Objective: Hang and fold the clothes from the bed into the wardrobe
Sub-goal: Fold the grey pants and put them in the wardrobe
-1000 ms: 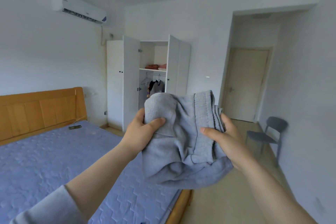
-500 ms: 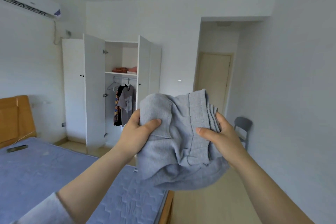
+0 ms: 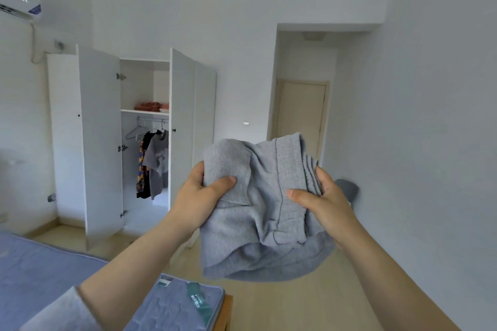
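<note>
While the left hand (image 3: 199, 196) is pinching one edge of the folded garment (image 3: 258, 212), possibly trousers, and the right hand (image 3: 326, 205) is clamping its bunched other side, the bundle is hanging in mid-air beyond the bed (image 3: 40, 271) corner, well apart from the open wardrobe (image 3: 99, 129). Lower layers are sagging loose, so the fold is risking coming undone before reaching the shelf (image 3: 145, 111).

centre frame: plain grey knit garment (image 3: 258, 209). left: white wardrobe (image 3: 99, 137), with salmon folded stack (image 3: 150, 106), grey printed tee (image 3: 159, 161), dark multicolour-patterned garment (image 3: 141, 172). lower left: blue quilted mattress (image 3: 40, 271). beige door (image 3: 301, 118).
</note>
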{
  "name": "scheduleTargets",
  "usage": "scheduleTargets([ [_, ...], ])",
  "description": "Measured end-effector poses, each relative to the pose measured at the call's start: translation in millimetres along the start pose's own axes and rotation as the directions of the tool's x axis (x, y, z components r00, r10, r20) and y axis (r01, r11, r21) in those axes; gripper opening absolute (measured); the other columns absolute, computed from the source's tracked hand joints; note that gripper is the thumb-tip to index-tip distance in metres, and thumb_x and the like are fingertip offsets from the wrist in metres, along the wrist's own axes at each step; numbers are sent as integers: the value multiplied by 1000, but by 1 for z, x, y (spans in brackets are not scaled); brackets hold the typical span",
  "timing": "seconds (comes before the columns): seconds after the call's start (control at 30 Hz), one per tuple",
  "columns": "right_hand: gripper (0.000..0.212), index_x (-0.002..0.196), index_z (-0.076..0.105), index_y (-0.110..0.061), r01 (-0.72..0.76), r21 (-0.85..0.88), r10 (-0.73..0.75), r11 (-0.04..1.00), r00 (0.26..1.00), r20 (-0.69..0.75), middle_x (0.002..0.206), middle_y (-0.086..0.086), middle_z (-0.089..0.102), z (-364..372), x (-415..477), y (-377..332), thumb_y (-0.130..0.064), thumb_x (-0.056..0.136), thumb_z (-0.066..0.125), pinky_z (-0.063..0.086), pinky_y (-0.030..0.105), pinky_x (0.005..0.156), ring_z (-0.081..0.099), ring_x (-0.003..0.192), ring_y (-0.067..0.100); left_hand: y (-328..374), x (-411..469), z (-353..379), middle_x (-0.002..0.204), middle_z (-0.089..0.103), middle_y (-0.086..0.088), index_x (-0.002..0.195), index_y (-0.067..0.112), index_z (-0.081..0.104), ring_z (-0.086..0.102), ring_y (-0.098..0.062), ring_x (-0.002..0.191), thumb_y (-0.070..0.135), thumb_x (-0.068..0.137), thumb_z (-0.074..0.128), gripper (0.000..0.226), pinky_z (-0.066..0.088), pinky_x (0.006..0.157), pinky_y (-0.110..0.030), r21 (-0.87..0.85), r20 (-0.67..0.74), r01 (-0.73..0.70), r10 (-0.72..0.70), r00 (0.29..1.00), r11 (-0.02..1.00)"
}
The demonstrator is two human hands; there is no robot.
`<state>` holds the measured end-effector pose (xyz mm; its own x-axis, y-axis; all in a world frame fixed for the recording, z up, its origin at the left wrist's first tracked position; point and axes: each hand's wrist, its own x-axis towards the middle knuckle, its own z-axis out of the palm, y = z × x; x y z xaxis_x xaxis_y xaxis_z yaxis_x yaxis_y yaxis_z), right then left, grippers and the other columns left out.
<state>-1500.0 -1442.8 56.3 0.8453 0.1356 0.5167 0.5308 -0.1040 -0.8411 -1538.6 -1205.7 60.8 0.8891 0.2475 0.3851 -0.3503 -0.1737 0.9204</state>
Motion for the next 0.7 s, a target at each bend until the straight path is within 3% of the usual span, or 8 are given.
scheduleTargets([
  [0.23, 45, 111, 57, -42, -15, -7, 15, 1000, 1000, -8, 100, -33, 67, -25, 75, 51, -17, 80, 77, 45, 0, 65, 63, 88, -14, -32, 82, 48, 112, 67, 8, 119, 32, 56, 65, -16, 102, 35, 82, 73, 41, 52, 93, -42, -2, 7, 5, -5, 1000, 1000],
  [0.4, 55, 125, 54, -38, -14, -19, 13, 1000, 1000, -23, 113, -22, 68, -22, 137, 91, -19, 79, 77, 51, 16, 85, 65, 100, -5, -65, 151, 64, 112, 67, 8, 119, 32, 57, 65, -16, 103, 36, 82, 73, 41, 52, 93, -41, -17, 14, -12, 12, 1000, 1000],
  [0.57, 47, 108, 55, -49, -11, -49, 10, 999, 999, -32, 104, -33, 67, -9, 204, 124, -20, 79, 78, 49, 9, 72, 64, 94, -10, -92, 227, 67, 112, 66, 9, 117, 34, 56, 64, -15, 102, 47, 69, 72, 53, 52, 92, -42, -30, 38, -13, 14, 999, 999],
  [0.7, 46, 106, 56, -49, -3, -58, 1, 998, 999, -42, 103, -33, 67, -1, 259, 150, -19, 79, 77, 50, 8, 70, 64, 94, -10, -117, 290, 74, 111, 65, 12, 120, 34, 55, 64, -10, 99, 38, 81, 74, 44, 51, 81, -29, -54, 38, -19, 21, 999, 998],
])
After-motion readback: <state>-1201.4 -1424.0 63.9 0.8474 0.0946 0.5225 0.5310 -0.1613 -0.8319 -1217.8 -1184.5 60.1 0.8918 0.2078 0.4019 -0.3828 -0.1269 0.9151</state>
